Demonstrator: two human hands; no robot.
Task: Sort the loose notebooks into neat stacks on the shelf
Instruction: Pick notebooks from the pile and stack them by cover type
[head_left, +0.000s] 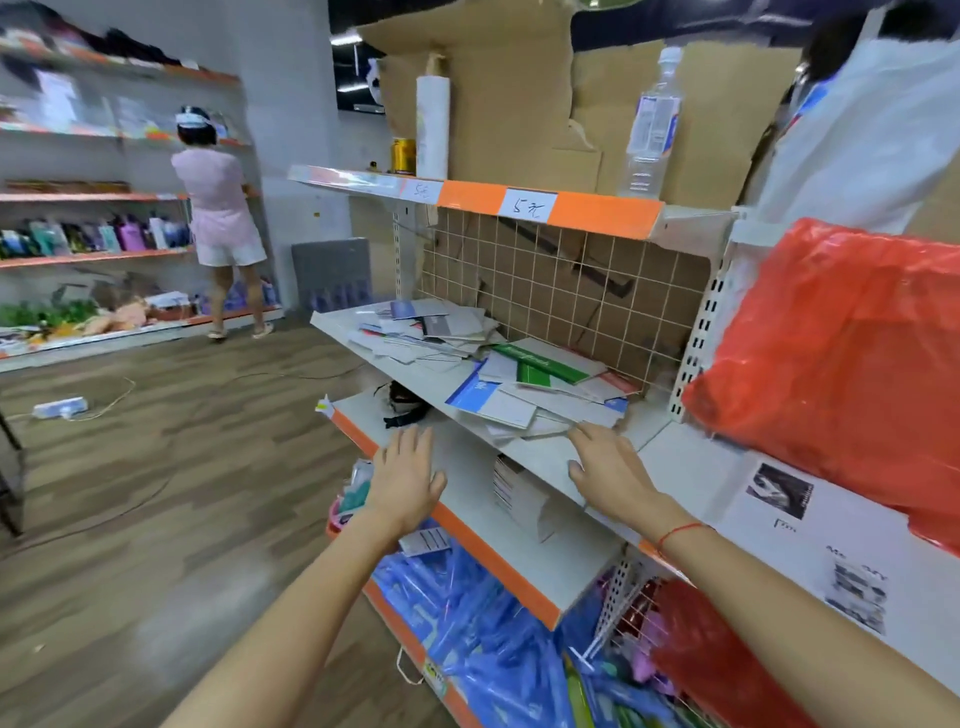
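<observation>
Middle shelf (363, 340), white board before a wire grid backing: loose notebooks (524, 395) in two untidy heaps — a grey-and-white heap toward the far end, a nearer heap holding a green-covered book (540, 364) with white lettering too blurred to read and a blue-covered book (470, 392).

Right hand (608, 465): fingers straight and spread, palm down, fingertips touching the near edge of the near heap; gripping nothing. A red string is tied round the wrist.

Left hand (405, 475): fingers straight, together, thumb out; over the bare board of the lower shelf (467, 499), holding nothing. Whether it touches the board cannot be told.

Lower shelf, orange-edged: a small upright stack of notebooks (511, 486) under the middle shelf, and a dark tangled item (405, 402) farther back.

Top shelf: orange strip with handwritten price tag (530, 208) reading "5元"; a second tag to its left, illegible. On it: a clear plastic bottle (652, 124) with a blue label, a white roll (432, 127), a gold spool (402, 155).

Right side: red plastic bag (841, 332). Bottom: blue plastic packets (467, 613).

Background: a person (221, 208) in pink at other shelving.
</observation>
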